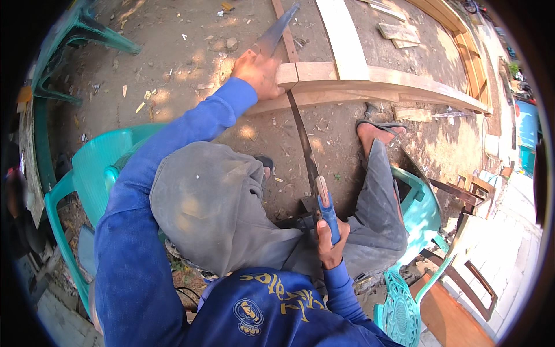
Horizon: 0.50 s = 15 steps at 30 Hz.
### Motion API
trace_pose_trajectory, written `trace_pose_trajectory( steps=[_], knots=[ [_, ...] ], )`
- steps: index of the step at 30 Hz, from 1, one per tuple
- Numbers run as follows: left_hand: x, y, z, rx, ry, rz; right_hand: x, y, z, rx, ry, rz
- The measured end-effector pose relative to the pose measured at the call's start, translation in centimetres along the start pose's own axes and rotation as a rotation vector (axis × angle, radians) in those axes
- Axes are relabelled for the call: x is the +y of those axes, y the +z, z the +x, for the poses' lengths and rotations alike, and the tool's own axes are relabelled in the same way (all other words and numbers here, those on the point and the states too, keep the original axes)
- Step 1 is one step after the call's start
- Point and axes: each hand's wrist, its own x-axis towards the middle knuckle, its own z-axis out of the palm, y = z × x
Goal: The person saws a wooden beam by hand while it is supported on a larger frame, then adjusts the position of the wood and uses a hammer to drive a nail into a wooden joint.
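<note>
My right hand (332, 240) is closed on the blue-and-wood handle (328, 217) of a hand saw. Its long dark blade (302, 133) runs up to a cut near the end of a wooden beam (315, 71). At that end, left of the blade, my left hand (257, 74) is blurred, with bent fingers; a tapered grey-blue piece (276, 32) sticks up from it, and whether the hand grips this or the beam I cannot tell. A pale board (341, 37) and a narrower reddish strip (283, 26) lie across the beam, running away from me.
Green plastic chairs stand at left (87, 179) and right (419, 214). My knees are bent, a sandalled foot (376, 130) below the beam. Loose offcuts (399, 32) lie on the dirt ground. A wooden frame (468, 52) and wood pieces (474, 272) are at right.
</note>
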Motion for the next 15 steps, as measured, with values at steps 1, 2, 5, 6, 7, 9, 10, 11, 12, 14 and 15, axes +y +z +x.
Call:
trace_pose_trajectory(
  steps=[1,2,5,6,7,9,10,11,12,14,15],
  knots=[
    [0.2,-0.6,0.5,0.014,0.002,0.002,0.8,1.2,3.3,-0.002,-0.001,-0.017],
    [0.9,-0.9,0.8,-0.037,0.014,0.0,2.1,3.2,7.2,0.062,-0.038,-0.039],
    [1.0,-0.6,0.8,-0.036,0.045,0.005,1.9,6.9,14.5,0.068,-0.103,0.042],
    [0.7,0.0,0.4,0.009,0.069,0.004,1.8,6.7,14.7,0.031,-0.086,0.028],
    [0.4,0.5,0.0,0.0,0.058,0.003,1.6,6.4,14.6,-0.004,-0.068,0.013],
    [0.3,-0.1,0.2,-0.053,0.019,0.022,-0.1,5.1,10.2,-0.018,0.111,0.007],
    [0.2,-0.2,0.2,-0.044,0.012,0.019,-0.4,3.3,6.8,-0.041,0.116,-0.014],
    [0.3,0.0,0.1,-0.007,0.014,0.018,-0.6,1.0,2.9,-0.037,0.081,-0.029],
    [0.4,0.4,0.1,0.026,0.017,0.019,-1.2,-0.9,-0.1,-0.023,0.031,-0.037],
    [-0.1,1.0,-0.8,0.048,0.015,-0.028,-2.0,-1.6,-1.7,-0.028,-0.024,-0.109],
    [-0.3,0.7,-0.6,0.095,0.028,-0.055,-1.6,-0.8,-0.1,-0.03,0.021,-0.033]
  ],
)
